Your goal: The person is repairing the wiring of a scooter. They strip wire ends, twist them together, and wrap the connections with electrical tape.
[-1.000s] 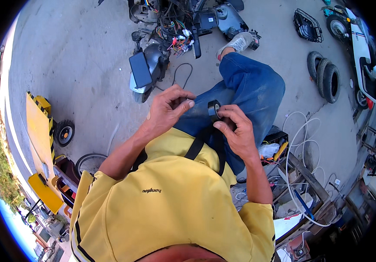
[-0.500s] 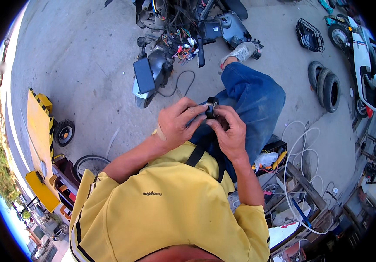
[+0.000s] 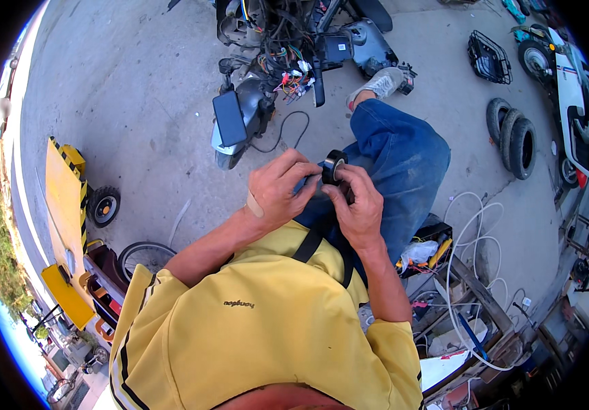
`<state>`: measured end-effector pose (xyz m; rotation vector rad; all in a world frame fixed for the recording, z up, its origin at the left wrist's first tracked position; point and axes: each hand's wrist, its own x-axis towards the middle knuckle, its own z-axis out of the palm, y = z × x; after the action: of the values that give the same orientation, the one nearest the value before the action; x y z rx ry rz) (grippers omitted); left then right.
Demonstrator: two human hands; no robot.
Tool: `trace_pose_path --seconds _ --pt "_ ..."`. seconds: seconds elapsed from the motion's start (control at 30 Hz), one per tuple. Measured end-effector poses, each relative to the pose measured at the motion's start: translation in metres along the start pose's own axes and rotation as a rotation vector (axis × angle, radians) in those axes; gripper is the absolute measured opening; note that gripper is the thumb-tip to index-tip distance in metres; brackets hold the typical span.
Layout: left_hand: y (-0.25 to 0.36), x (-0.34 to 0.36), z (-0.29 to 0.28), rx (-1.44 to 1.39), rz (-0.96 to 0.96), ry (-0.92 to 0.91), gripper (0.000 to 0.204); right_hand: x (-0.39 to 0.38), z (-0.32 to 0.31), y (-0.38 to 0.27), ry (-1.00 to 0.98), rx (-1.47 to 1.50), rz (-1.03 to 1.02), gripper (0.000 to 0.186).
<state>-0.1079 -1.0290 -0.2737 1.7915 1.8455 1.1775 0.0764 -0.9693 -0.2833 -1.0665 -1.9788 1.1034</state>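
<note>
My right hand [image 3: 359,205] grips a roll of black tape [image 3: 334,166] between thumb and fingers, above my jeans-covered leg [image 3: 397,157]. My left hand [image 3: 280,184] is just left of the roll, its thumb and index tip pinched together at the roll's edge; what they hold is too small to make out. A tan plaster [image 3: 254,205] is on my left wrist. A black strap [image 3: 311,240] lies below my hands across the yellow shirt [image 3: 239,328].
Ahead sits a dismantled scooter [image 3: 253,102] with tangled wires [image 3: 294,78] and a phone [image 3: 229,118]. Right are tyres [image 3: 521,147], a basket [image 3: 490,56], white scooter [image 3: 578,116], toolbox [image 3: 424,249] and looped hose [image 3: 458,287]. Left are a yellow board [image 3: 65,205] and small wheel [image 3: 105,206].
My left hand has moved right to the tape roll, and my right hand has shifted slightly with it, bringing the two together. The scene sits a little lower in view.
</note>
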Motion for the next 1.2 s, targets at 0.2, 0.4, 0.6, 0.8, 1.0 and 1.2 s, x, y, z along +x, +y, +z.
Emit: trace_pose_path --seconds 0.2,0.4,0.6,0.8,1.0,1.2 --pt "0.0 0.003 0.007 0.199 0.026 -0.013 0.023 0.0 0.005 0.007 0.029 -0.358 -0.259 0.039" --pt "0.002 0.002 0.015 0.176 -0.04 -0.054 0.026 -0.003 0.002 0.01 0.004 -0.324 -0.263 0.04" --pt "-0.008 0.005 0.019 0.028 -0.048 -0.074 0.028 -0.004 -0.001 0.011 -0.043 -0.217 -0.163 0.038" --pt "-0.008 0.018 0.018 -0.273 -0.322 -0.154 0.022 0.002 0.0 0.018 -0.037 -0.005 0.052 0.032" --pt "-0.005 0.015 0.011 -0.066 -0.109 -0.039 0.025 0.0 -0.002 0.015 -0.023 -0.039 0.058 0.032" --pt "-0.014 0.008 0.017 0.02 0.001 -0.051 0.023 0.002 -0.002 0.013 -0.011 -0.245 -0.093 0.034"
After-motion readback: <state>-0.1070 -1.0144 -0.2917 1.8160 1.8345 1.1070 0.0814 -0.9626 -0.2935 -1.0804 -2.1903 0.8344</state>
